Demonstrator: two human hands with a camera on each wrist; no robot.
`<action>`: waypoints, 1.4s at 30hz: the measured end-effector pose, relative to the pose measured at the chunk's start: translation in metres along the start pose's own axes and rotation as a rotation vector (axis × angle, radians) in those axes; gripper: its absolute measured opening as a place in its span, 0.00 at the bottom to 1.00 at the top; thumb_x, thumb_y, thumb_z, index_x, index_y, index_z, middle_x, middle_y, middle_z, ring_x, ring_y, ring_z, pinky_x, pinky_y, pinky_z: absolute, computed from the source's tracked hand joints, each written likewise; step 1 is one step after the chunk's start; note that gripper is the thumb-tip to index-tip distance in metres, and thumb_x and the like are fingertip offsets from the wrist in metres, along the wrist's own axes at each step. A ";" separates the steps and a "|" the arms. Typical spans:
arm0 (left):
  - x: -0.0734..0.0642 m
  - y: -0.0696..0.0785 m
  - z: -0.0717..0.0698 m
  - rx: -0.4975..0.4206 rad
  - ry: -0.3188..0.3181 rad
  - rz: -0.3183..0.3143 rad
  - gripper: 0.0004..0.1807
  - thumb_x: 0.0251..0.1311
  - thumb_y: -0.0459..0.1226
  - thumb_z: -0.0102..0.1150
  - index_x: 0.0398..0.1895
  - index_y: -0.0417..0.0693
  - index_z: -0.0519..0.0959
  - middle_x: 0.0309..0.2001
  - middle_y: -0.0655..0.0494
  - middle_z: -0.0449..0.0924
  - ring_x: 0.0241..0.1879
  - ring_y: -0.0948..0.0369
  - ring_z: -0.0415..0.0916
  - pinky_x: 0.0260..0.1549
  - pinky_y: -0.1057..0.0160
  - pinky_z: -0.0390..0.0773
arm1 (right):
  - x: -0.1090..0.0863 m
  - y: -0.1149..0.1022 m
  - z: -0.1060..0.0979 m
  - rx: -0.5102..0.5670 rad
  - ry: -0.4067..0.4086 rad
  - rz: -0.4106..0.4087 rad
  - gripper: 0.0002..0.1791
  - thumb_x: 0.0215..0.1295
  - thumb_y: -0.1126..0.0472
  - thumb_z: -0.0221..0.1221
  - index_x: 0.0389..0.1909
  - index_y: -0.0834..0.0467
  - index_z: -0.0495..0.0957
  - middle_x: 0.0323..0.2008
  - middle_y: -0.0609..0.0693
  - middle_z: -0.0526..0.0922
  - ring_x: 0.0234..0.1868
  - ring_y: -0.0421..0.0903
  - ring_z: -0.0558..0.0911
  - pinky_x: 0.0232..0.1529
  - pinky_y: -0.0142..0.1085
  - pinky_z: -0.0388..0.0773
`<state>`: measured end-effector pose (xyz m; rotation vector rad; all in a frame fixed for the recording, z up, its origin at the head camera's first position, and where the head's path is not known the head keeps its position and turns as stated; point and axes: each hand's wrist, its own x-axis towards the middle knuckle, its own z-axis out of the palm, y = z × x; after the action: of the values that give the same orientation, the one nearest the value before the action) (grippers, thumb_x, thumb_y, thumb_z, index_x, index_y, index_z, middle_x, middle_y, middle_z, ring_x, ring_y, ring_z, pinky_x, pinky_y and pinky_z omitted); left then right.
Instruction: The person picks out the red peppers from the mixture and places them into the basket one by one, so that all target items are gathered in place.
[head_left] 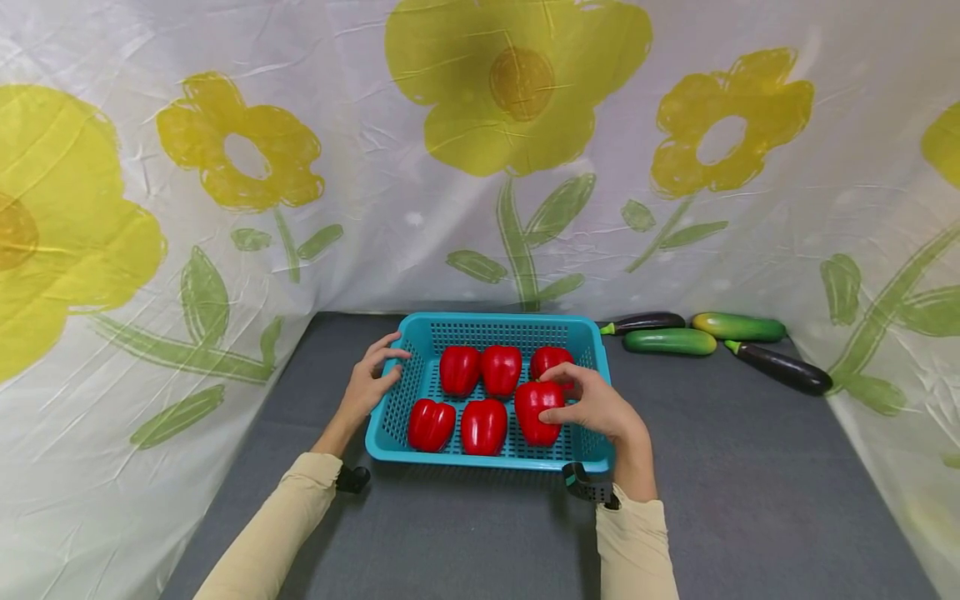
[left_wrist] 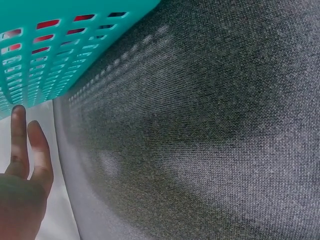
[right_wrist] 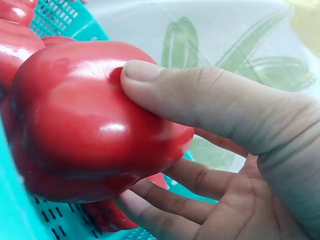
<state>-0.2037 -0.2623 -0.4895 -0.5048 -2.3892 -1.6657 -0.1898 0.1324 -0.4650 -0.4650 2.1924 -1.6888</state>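
Note:
A turquoise plastic basket (head_left: 480, 464) with slotted walls stands on the dark cloth and holds several red bell peppers. My right hand (head_left: 596, 406) grips one bell pepper (head_left: 537, 413) at the basket's front right. In the right wrist view the thumb lies across the top of this bell pepper (right_wrist: 95, 115) and the fingers curl beneath it. Another bell pepper (head_left: 551, 360) sits just behind it, partly covered by the hand. At the basket's left side my left hand (head_left: 367, 382) has its fingers loosely bent at the rim. Two of its fingertips show close to the slotted wall (left_wrist: 47, 75) in the left wrist view.
Right of the basket lie two eggplants, one at the back (head_left: 648, 322) and one farther right (head_left: 780, 368). Between them are a green cucumber (head_left: 670, 341) and a yellow-green one (head_left: 738, 327). A flowered cloth (head_left: 360, 233) hangs behind the table.

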 end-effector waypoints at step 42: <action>-0.001 0.001 0.000 -0.014 -0.012 -0.009 0.12 0.67 0.20 0.50 0.51 0.20 0.76 0.71 0.24 0.55 0.68 0.28 0.52 0.56 0.26 0.59 | -0.006 0.001 0.005 -0.053 0.004 0.018 0.26 0.58 0.68 0.72 0.57 0.64 0.75 0.58 0.63 0.74 0.60 0.66 0.70 0.44 0.48 0.81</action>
<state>-0.2022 -0.2623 -0.4887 -0.5081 -2.3930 -1.6889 -0.1819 0.1314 -0.4667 -0.4548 2.2417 -1.6276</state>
